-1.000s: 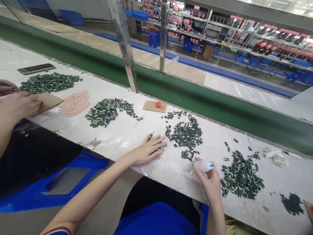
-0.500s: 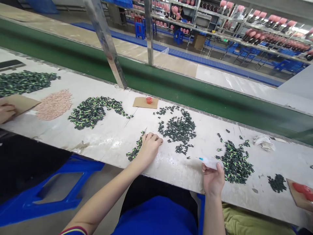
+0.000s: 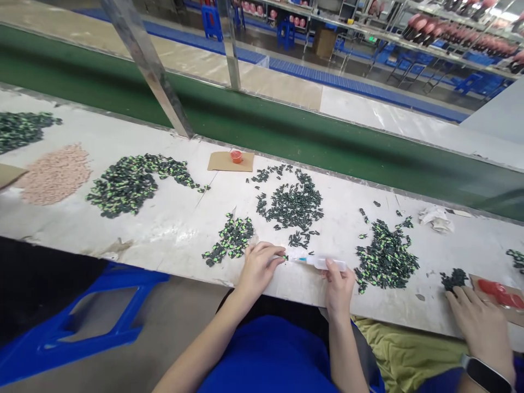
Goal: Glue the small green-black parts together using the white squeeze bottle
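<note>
Two hands meet over a small part at the near edge of the white tabletop (image 3: 172,229).

The left hand (image 3: 257,267) pinches a small dark green plastic piece (image 3: 285,257) in a closed grip; the right hand (image 3: 338,284) grips a clear plastic syringe with a blue tip (image 3: 321,262), its tip touching the piece. Just beside the left hand lies a small pile of green-and-black pieces (image 3: 231,240). A co-worker's hand (image 3: 477,319) rests far right.

On the worktable (image 3: 172,229), take the cardboard square (image 3: 230,161) as the mark: a small cup (image 3: 236,156) sits on it. Just right of it and nearer the person lies a scatter of small parts (image 3: 291,204); left of it a larger heap (image 3: 131,183); farther left what looks like a grainy pile (image 3: 55,173). Behind it runs the conveyor belt (image 3: 286,142).
</note>
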A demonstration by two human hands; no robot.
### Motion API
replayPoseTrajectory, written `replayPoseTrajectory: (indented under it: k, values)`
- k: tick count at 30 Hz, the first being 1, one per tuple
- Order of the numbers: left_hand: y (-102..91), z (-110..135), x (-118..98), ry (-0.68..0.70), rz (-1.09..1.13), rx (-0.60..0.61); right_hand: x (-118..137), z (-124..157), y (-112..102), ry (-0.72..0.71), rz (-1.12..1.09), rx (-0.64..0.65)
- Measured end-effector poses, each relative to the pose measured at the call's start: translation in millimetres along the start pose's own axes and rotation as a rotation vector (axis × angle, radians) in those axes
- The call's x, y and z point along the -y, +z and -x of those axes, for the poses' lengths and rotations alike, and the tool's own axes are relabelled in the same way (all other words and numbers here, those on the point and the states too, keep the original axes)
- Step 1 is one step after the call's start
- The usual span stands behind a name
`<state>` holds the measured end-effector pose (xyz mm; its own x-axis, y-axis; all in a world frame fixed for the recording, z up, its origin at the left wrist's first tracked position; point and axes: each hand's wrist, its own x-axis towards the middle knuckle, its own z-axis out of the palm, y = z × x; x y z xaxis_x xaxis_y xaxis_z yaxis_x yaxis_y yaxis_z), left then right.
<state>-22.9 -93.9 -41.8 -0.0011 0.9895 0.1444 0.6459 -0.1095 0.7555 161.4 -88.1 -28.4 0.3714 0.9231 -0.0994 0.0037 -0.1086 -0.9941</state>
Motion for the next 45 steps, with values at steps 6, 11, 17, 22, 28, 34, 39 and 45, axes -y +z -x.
replayPoseTrajectory:
  k: [6, 11, 17, 22, 28, 34, 39, 45]
  values:
    - [1.2, 4, 1, 0.020, 0.056, -0.091, 2, 8, 12, -0.051, 0.127, 0.008]
    - [0.4, 4, 1, 0.010, 0.072, -0.096, 3, 7, 13, -0.061, 0.218, 0.015]
    - [-0.1, 4, 0, 0.008, 0.074, -0.094, 6, 7, 13, -0.074, 0.253, 0.047]
    - [-0.6, 3, 0, 0.010, 0.074, -0.093, 5, 8, 15, -0.061, 0.243, 0.030]
    - [-0.9, 3, 0, -0.001, 0.073, -0.093, 7, 10, 16, -0.048, 0.229, 0.000]
    - [-1.2, 2, 1, -0.003, 0.083, -0.085, 7, 9, 16, -0.058, 0.203, 0.004]
    - [-1.2, 2, 0, -0.011, 0.093, -0.079, 3, 7, 14, -0.044, 0.198, 0.028]
    - [-1.5, 1, 0, -0.025, 0.101, -0.067, 2, 7, 13, -0.044, 0.195, 0.042]
